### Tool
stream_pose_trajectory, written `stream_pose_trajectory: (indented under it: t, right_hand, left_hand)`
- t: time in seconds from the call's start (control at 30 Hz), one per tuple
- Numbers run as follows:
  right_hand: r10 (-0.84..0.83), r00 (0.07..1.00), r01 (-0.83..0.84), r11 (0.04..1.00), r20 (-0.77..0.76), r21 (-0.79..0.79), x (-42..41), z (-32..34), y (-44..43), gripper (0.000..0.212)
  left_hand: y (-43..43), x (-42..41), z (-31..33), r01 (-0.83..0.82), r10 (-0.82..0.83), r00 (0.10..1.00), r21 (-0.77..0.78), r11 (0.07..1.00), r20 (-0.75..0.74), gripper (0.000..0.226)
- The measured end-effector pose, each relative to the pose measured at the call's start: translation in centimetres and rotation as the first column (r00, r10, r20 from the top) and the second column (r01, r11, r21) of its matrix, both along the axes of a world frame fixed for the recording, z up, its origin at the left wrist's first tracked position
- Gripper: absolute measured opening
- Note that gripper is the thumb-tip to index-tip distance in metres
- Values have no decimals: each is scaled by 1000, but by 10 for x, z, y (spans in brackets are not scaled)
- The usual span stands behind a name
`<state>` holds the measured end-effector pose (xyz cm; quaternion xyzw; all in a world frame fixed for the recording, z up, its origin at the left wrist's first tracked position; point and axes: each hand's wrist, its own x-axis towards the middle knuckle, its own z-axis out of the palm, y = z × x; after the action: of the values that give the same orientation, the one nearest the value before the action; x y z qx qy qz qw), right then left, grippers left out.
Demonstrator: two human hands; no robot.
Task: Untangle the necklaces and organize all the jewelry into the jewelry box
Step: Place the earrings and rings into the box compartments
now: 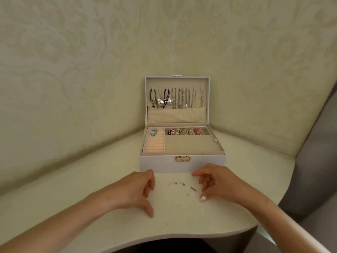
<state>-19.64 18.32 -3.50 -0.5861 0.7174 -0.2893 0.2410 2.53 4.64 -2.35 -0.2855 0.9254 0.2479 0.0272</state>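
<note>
Both hands hovering empty, fingers loosely curled – left hand (144,187) & right hand (213,181) flanking tiny earrings (184,187) lying on table (73,207) before open jewelry box (182,161); risking flicking/losing studs w/ careless pinch

No writing, label, brand mark or number can be read anywhere in the view. The jewelry box (182,162) shows only a plain metal clasp (182,158) on its front wall, with no legible engraving. The wall covering (91,70) carries an embossed floral pattern, not lettering. The surface (109,225) bears no print or sign.
</note>
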Motion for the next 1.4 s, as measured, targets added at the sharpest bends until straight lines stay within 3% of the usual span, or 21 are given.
stream_pose_trajectory:
  t: [0.13,0.3,0.37,0.47,0.53,0.63,0.9,1.07,1.4]
  right_hand:
    - [23,999,-22,998,21,-65,19,-4,-21,55]
    - [5,995,10,988,100,-151,22,-6,-25,54]
    - [-7,994,26,986,113,-166,13,-3,-18,54]
    - [4,1000,-1,996,28,-92,4,1,-9,58]
    - [19,1000,-20,999,-23,-46,7,0,-11,64]
    - [-4,999,2,998,-35,-68,16,-5,-21,65]
    - [-70,996,59,983,-59,-174,29,-14,-33,37]
    - [-116,992,101,968,-52,-231,30,-19,-34,18]
    - [-87,983,34,950,-159,-310,32,-19,-33,7]
  left_hand:
    - [4,-33,-11,8,-5,975,13,1000,-222,43]
    - [7,-38,-5,-48,97,921,136,990,-379,34]
    - [8,-24,4,-44,86,947,142,989,-308,51]
    - [17,-6,2,10,-7,1000,97,995,-28,79]
    - [20,-9,-8,-2,2,999,-7,1000,-51,83]
    - [13,-28,-19,-54,38,971,-58,997,-236,69]
    - [12,-50,-34,-21,-34,894,-118,993,-446,26]
    - [14,-51,-36,-61,-27,878,-168,984,-478,14]
    - [11,-50,-31,8,-139,885,-285,958,-444,6]
